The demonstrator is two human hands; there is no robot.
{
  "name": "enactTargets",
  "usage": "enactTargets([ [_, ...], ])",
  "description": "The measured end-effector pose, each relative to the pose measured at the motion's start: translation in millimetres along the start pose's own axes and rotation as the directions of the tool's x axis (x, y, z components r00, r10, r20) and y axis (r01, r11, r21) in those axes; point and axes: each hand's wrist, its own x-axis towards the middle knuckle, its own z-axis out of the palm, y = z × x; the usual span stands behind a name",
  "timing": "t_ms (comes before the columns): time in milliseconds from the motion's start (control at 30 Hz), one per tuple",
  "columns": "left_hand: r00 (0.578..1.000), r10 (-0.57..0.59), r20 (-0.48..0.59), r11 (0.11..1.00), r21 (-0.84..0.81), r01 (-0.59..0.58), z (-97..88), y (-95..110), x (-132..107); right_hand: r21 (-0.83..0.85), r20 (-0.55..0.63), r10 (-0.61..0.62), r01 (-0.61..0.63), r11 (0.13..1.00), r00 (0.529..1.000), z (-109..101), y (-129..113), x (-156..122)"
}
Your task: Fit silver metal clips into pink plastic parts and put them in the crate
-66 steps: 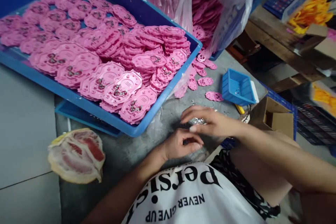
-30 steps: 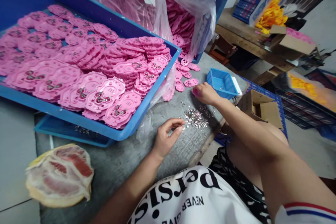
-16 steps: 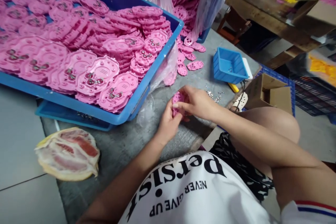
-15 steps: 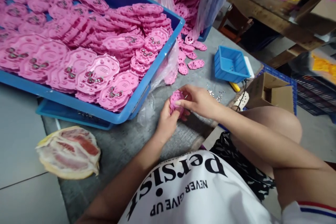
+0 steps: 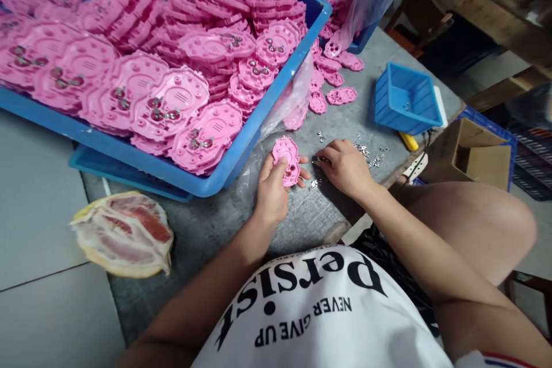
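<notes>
In the centre of the frame, my left hand (image 5: 273, 190) is clamped on a pink plate (image 5: 287, 152), thumb across its face and fingers behind, a few tips showing past its right edge. The plate stands above my palm, toward the hand's upper right, its face turned to me (two dark holes show near its lower end). Just to the right, my right hand (image 5: 347, 167) is bunched low over the grey table (image 5: 302, 218), near the plate but apart from it; whether its fingertips pinch anything, I cannot tell. Small metal pieces (image 5: 371, 156) lie scattered on both sides of it, below the small blue bin (image 5: 401, 121) at right. Stacked pink parts (image 5: 215, 132) crowd the large blue tray (image 5: 209, 185) at upper left.
</notes>
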Motion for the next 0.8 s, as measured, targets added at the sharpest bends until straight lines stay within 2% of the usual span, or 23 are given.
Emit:
enactTargets([
  [133,1.0,-0.016,-0.01,1.0,0.005,0.016,1.5,1.2,-1.6,0.029,-0.009,-0.079,0.08,0.996,0.997,5.6,-2.8,8.0],
  [233,0.999,-0.042,-0.016,0.999,-0.01,0.041,2.6,1.3,-3.6,0.298,-0.08,-0.023,0.046,0.954,0.997,2.4,-3.2,5.5],
  [300,0.999,-0.05,-0.015,0.999,0.004,0.05,3.8,0.4,-5.0,0.598,-0.048,0.059,-0.019,0.801,0.997,-2.5,-5.8,0.8],
  [367,0.999,-0.05,-0.01,0.998,0.04,0.05,5.1,-1.1,-6.4,0.825,0.04,0.081,-0.078,0.56,0.996,-8.0,-11.3,-4.6],
  [433,0.999,-0.054,-0.004,0.996,0.069,0.054,6.1,-2.8,-7.5,0.923,0.088,0.048,-0.1,0.371,0.995,-12.8,-18.3,-9.7],
  [467,0.998,-0.059,0.002,0.996,0.073,0.059,6.4,-3.5,-7.9,0.941,0.085,0.035,-0.092,0.326,0.996,-14.5,-21.5,-11.9],
  [533,0.996,-0.081,0.026,0.995,0.061,0.079,6.4,-4.2,-8.6,0.945,0.041,0.033,-0.05,0.324,0.999,-16.2,-25.7,-15.7],
  [633,0.991,-0.118,0.062,0.993,0.033,0.116,6.1,-3.8,-9.3,0.89,-0.078,0.051,0.046,0.454,0.996,-14.7,-25.0,-20.6],
  [700,0.99,-0.127,0.065,0.992,0.029,0.126,6.2,-3.9,-9.7,0.857,-0.11,0.069,0.06,0.512,0.992,-11.4,-21.9,-23.3],
  [800,0.996,-0.079,0.035,0.994,0.078,0.076,5.9,-6.2,-9.2,0.884,-0.052,0.146,-0.022,0.467,0.988,-5.6,-18.8,-25.6],
])
